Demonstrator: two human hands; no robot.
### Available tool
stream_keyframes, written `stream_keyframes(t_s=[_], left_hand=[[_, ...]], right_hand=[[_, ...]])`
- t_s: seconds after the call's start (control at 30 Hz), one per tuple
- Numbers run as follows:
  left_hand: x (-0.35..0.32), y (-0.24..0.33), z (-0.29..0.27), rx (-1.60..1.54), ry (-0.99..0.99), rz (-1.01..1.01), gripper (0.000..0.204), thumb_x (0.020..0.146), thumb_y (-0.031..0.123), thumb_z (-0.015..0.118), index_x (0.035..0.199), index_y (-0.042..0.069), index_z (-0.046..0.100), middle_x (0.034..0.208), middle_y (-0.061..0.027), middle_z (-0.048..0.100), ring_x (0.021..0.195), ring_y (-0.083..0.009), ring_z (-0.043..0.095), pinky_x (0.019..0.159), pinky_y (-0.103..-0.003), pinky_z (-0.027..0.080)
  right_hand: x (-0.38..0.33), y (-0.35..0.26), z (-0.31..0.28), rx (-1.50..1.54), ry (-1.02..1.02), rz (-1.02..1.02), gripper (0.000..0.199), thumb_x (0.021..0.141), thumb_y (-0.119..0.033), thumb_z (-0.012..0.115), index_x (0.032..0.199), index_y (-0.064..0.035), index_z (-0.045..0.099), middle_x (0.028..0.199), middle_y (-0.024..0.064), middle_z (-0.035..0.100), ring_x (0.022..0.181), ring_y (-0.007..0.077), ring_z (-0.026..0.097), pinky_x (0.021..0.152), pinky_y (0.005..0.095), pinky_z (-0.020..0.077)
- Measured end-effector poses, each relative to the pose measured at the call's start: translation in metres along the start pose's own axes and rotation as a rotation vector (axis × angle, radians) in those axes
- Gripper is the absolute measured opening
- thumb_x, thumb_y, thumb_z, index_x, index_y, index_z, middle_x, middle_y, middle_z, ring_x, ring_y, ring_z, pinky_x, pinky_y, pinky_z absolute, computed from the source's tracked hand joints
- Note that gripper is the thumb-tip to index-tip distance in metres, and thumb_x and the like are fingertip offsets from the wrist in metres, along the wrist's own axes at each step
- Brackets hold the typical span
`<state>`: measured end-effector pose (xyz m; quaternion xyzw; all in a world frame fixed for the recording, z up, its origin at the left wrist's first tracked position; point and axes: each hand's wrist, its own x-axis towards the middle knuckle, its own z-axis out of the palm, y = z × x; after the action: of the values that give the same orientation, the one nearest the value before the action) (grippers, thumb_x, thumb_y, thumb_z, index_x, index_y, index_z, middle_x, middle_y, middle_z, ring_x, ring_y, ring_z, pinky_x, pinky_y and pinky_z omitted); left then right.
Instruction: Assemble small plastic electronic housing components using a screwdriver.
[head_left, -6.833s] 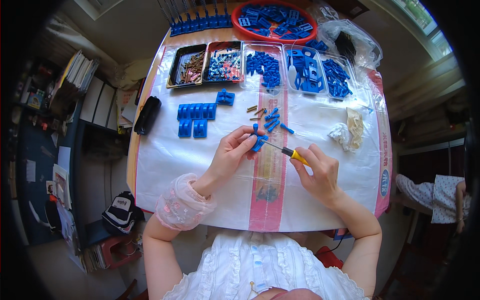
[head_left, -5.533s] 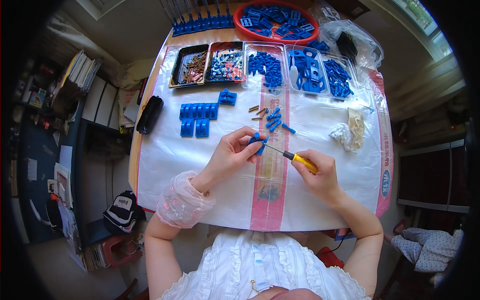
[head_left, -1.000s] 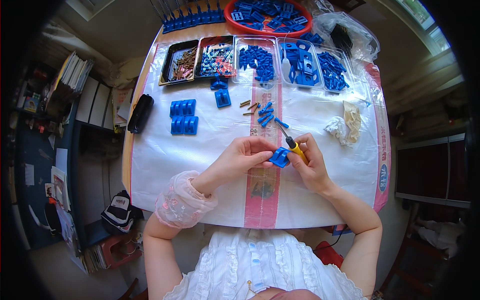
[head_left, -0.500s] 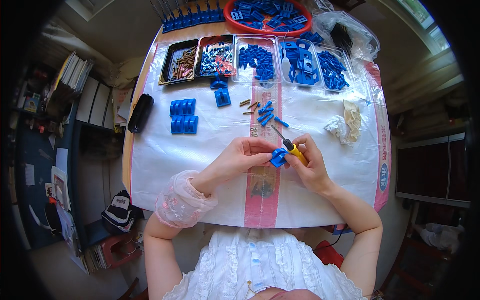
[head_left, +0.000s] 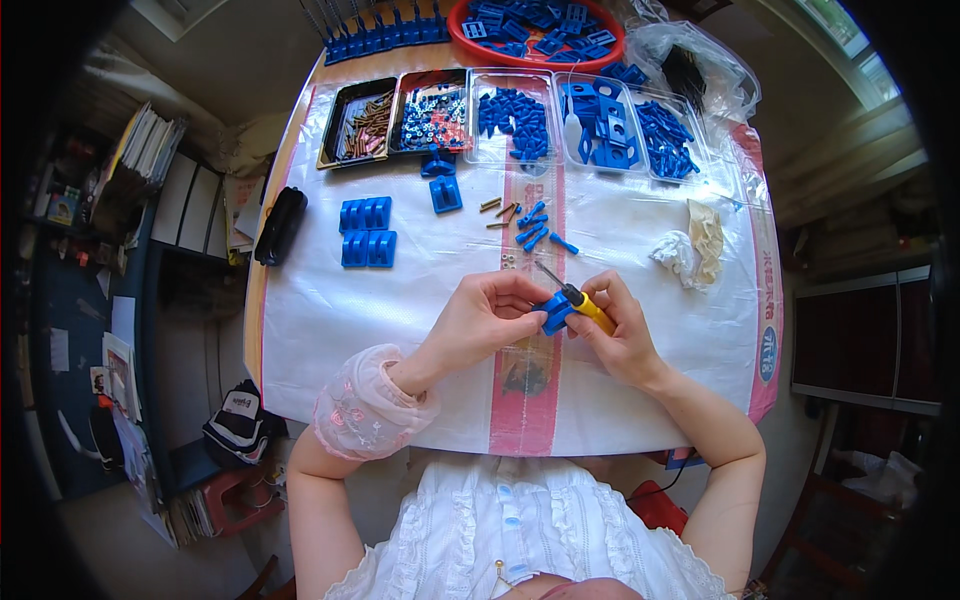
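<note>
I see the left hand (head_left: 485, 315) and right hand (head_left: 622, 328), which grips a screwdriver (head_left: 593, 309), pinch a blue bracket (head_left: 553, 318); brackets in rows (head_left: 368, 249) left of it look done, loose screws (head_left: 489, 205) beyond it unused.

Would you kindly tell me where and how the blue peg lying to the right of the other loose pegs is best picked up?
Probably by pinching the blue peg across its middle, coming from above and the right. It lies slantwise and apart, so both long sides look free, while the other loose pegs sit to its left and the screwdriver on its near side.
</note>
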<state>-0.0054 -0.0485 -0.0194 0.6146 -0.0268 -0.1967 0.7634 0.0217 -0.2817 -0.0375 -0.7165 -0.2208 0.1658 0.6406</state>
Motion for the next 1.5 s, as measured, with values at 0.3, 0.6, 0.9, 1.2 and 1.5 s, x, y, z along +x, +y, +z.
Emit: stream_keyframes(t_s=[0.3, 0.6, 0.9, 1.2, 1.5], left_hand=[[0.0, -0.001, 0.003, 0.039, 0.005, 0.028, 0.027, 0.087, -0.006, 0.066, 0.114, -0.005, 0.066, 0.107, -0.0069, 0.07, 0.098, -0.012, 0.068, 0.091, -0.027, 0.056], [0.0, -0.002, 0.0, 0.023, -0.003, -0.006, 0.026, 0.088, -0.005, 0.067, 0.114, -0.003, 0.068, 0.106, -0.0059, 0.07, 0.096, -0.0114, 0.068, 0.09, -0.027, 0.056], [0.0, -0.002, 0.0, 0.002, -0.013, -0.025, 0.025, 0.089, -0.004, 0.068, 0.114, -0.003, 0.067, 0.106, -0.0065, 0.071, 0.096, -0.0118, 0.069, 0.09, -0.027, 0.057], [0.001, -0.004, 0.001, 0.091, -0.004, 0.068, 0.034, 0.087, -0.004, 0.071, 0.12, -0.001, 0.06, 0.108, -0.0068, 0.068, 0.097, -0.0115, 0.068, 0.088, -0.026, 0.058], [-0.002, 0.008, 0.012, 0.126, -0.007, 0.118, 0.053, 0.084, -0.005, 0.075, 0.132, 0.003, 0.053, 0.114, -0.0071, 0.061, 0.101, -0.0123, 0.066, 0.087, -0.025, 0.061]], right_hand=[[-0.001, -0.002, 0.0, -0.053, -0.008, -0.002, 0.028, 0.092, -0.003, 0.07, 0.108, -0.0042, 0.047, 0.081, 0.0088, 0.067, 0.074, 0.0072, 0.059, 0.063, 0.0251, 0.0442], [-0.001, -0.002, -0.001, -0.038, -0.011, -0.007, 0.027, 0.093, -0.003, 0.07, 0.108, -0.0041, 0.047, 0.081, 0.0088, 0.068, 0.073, 0.0075, 0.059, 0.062, 0.0251, 0.0445], [-0.001, -0.002, -0.001, -0.038, -0.017, 0.013, 0.027, 0.092, -0.002, 0.07, 0.107, -0.0037, 0.047, 0.082, 0.0086, 0.067, 0.075, 0.0075, 0.06, 0.064, 0.0252, 0.045], [0.002, -0.005, -0.001, -0.061, 0.05, -0.033, 0.025, 0.094, -0.002, 0.068, 0.107, -0.0035, 0.048, 0.085, 0.0082, 0.067, 0.081, 0.0075, 0.06, 0.07, 0.025, 0.0464], [0.003, -0.002, 0.0, -0.018, 0.09, -0.014, 0.024, 0.094, -0.004, 0.069, 0.106, -0.0035, 0.048, 0.085, 0.0063, 0.066, 0.081, 0.0068, 0.058, 0.071, 0.0241, 0.0458]])
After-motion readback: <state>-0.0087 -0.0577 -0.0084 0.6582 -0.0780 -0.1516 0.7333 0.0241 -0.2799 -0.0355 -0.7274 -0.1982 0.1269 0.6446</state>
